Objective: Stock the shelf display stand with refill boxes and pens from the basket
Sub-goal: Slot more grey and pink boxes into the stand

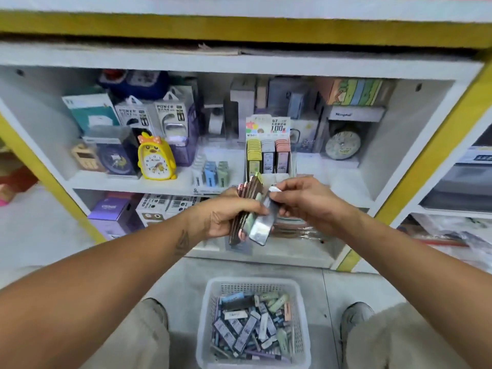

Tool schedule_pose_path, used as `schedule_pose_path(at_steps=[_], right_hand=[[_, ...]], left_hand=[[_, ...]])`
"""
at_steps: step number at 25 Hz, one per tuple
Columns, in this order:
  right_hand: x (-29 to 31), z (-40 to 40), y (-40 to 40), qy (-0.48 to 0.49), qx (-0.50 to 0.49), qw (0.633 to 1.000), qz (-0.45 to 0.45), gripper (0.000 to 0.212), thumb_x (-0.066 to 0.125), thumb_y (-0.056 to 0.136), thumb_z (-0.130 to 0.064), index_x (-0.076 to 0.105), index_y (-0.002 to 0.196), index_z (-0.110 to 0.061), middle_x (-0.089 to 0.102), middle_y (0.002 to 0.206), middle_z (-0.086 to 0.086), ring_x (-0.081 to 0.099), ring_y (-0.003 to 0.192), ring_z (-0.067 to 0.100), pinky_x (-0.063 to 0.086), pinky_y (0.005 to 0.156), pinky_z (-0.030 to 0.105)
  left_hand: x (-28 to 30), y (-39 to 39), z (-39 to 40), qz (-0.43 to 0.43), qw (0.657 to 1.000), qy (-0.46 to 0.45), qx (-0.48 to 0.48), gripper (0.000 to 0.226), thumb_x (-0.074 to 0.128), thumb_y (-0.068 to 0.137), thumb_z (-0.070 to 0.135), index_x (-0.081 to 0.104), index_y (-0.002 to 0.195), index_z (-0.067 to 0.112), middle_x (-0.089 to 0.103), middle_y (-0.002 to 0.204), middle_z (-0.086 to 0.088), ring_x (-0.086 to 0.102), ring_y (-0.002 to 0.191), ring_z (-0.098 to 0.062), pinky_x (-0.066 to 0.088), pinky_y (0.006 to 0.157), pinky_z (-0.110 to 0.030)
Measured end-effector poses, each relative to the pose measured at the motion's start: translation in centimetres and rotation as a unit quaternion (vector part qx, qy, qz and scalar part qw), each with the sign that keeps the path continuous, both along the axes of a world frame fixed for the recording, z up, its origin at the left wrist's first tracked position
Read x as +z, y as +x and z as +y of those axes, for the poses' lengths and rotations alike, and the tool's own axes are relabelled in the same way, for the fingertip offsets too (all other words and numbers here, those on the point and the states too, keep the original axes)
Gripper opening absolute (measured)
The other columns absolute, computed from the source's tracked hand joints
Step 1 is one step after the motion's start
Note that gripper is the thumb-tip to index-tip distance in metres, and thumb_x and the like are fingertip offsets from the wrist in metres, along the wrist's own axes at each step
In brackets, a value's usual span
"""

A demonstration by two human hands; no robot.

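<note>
My left hand (pixel 229 213) grips a fanned stack of slim refill boxes (pixel 246 209), pink, brown and green. My right hand (pixel 300 197) pinches the top of one grey-blue refill box (pixel 262 225) at the front of that stack. Both hands are held in front of the white shelf, just below the display stand (pixel 267 149), which holds rows of yellow, grey and pink boxes. On the floor between my knees stands a white basket (pixel 210 310) filled with several more refill boxes and pens (pixel 250 326).
On the shelf (pixel 159 183) stand a yellow chick alarm clock (pixel 155 157), power bank packs (pixel 149 117), small blue and green boxes (pixel 213 174) and a round clock (pixel 343 145). A lower shelf holds purple boxes (pixel 110 214). Yellow frame posts flank the unit.
</note>
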State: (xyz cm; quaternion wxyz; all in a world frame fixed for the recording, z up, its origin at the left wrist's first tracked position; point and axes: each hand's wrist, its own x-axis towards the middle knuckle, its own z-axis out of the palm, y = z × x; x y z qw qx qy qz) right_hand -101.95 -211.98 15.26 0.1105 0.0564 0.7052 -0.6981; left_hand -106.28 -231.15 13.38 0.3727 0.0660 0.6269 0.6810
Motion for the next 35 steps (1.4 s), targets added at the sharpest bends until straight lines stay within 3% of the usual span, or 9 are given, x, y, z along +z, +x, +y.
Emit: schedule_pose_path(at_steps=[3, 5, 10, 14, 20, 28, 29, 32, 35], right_hand=[[4.1, 1.0, -1.2, -0.024, -0.063, 0.997, 0.038, 0.011, 0.065, 0.086, 0.009, 0.066, 0.092, -0.001, 0.069, 0.082, 0.021, 0.046, 0.045, 0.013, 0.037, 0.040, 0.019], [6.1, 2.4, -2.2, 0.004, -0.098, 0.992, 0.079, 0.022, 0.067, 0.083, 0.011, 0.066, 0.103, 0.002, 0.071, 0.085, 0.024, 0.045, 0.042, 0.014, 0.035, 0.039, 0.020], [8.3, 4.1, -5.4, 0.217, -0.104, 0.959, 0.152, 0.014, 0.079, 0.081, -0.002, 0.072, 0.092, 0.002, 0.074, 0.078, 0.015, 0.072, 0.065, 0.021, 0.060, 0.068, 0.029], [6.4, 2.8, -7.5, 0.276, -0.107, 0.935, 0.195, 0.012, 0.060, 0.095, 0.002, 0.068, 0.103, 0.001, 0.074, 0.078, 0.011, 0.076, 0.070, 0.020, 0.063, 0.075, 0.031], [4.5, 2.1, -9.5, 0.461, -0.075, 0.837, 0.284, 0.013, 0.062, 0.097, -0.021, 0.073, 0.102, -0.024, 0.073, 0.081, -0.001, 0.070, 0.069, 0.009, 0.058, 0.071, 0.033], [3.2, 1.2, -10.2, 0.603, 0.015, 0.727, 0.328, 0.014, 0.057, 0.097, -0.013, 0.070, 0.102, -0.009, 0.068, 0.102, 0.004, 0.063, 0.095, 0.027, 0.051, 0.079, 0.038], [3.5, 1.0, -10.1, 0.573, -0.002, 0.753, 0.323, 0.017, 0.058, 0.097, -0.015, 0.073, 0.105, -0.011, 0.069, 0.106, 0.001, 0.064, 0.095, 0.021, 0.051, 0.082, 0.036], [5.1, 0.0, -9.1, 0.246, -0.004, 0.949, 0.196, 0.025, 0.074, 0.089, -0.027, 0.071, 0.113, -0.019, 0.075, 0.096, -0.002, 0.067, 0.082, 0.008, 0.052, 0.074, 0.024], [5.3, -0.7, -8.4, 0.128, 0.092, 0.979, 0.128, 0.049, 0.082, 0.076, -0.027, 0.068, 0.121, -0.013, 0.076, 0.102, 0.004, 0.069, 0.087, 0.018, 0.055, 0.078, 0.028]], left_hand=[[3.2, -1.3, 0.1, -0.036, 0.997, 0.042, 0.052, 0.008, 0.072, 0.072, 0.002, 0.076, 0.069, 0.007, 0.073, 0.075, -0.014, 0.070, 0.060, -0.023, 0.054, 0.049, -0.029], [4.4, -2.6, 0.2, -0.042, 0.995, 0.035, 0.083, 0.024, 0.063, 0.078, -0.001, 0.071, 0.057, 0.008, 0.070, 0.068, -0.012, 0.068, 0.056, -0.020, 0.055, 0.050, -0.028], [6.6, -5.0, 0.8, -0.057, 0.990, 0.024, 0.128, 0.024, 0.058, 0.084, -0.001, 0.062, 0.061, 0.006, 0.064, 0.063, -0.013, 0.065, 0.051, -0.021, 0.056, 0.049, -0.029], [6.6, -6.3, 1.1, -0.074, 0.988, 0.010, 0.136, 0.017, 0.060, 0.085, 0.004, 0.060, 0.068, 0.007, 0.065, 0.062, -0.013, 0.064, 0.047, -0.020, 0.054, 0.046, -0.029], [6.0, -7.5, 1.1, -0.087, 0.988, 0.021, 0.125, 0.010, 0.060, 0.085, 0.003, 0.064, 0.076, 0.004, 0.070, 0.071, -0.014, 0.069, 0.057, -0.021, 0.058, 0.054, -0.030], [6.1, -7.7, 1.0, -0.091, 0.988, 0.074, 0.103, 0.010, 0.059, 0.082, -0.001, 0.063, 0.090, 0.002, 0.074, 0.087, -0.022, 0.073, 0.069, -0.028, 0.061, 0.062, -0.036], [6.2, -7.7, 1.0, -0.088, 0.988, 0.076, 0.105, 0.011, 0.059, 0.082, -0.001, 0.063, 0.092, 0.003, 0.074, 0.087, -0.022, 0.073, 0.069, -0.028, 0.061, 0.063, -0.037], [6.4, -7.7, 0.8, -0.088, 0.986, 0.084, 0.111, 0.014, 0.058, 0.081, -0.002, 0.069, 0.088, 0.002, 0.073, 0.082, -0.020, 0.073, 0.067, -0.028, 0.060, 0.058, -0.037], [6.7, -7.5, 0.7, -0.082, 0.988, 0.064, 0.113, 0.012, 0.057, 0.083, 0.001, 0.068, 0.078, 0.004, 0.067, 0.075, -0.013, 0.066, 0.061, -0.024, 0.054, 0.060, -0.031]])
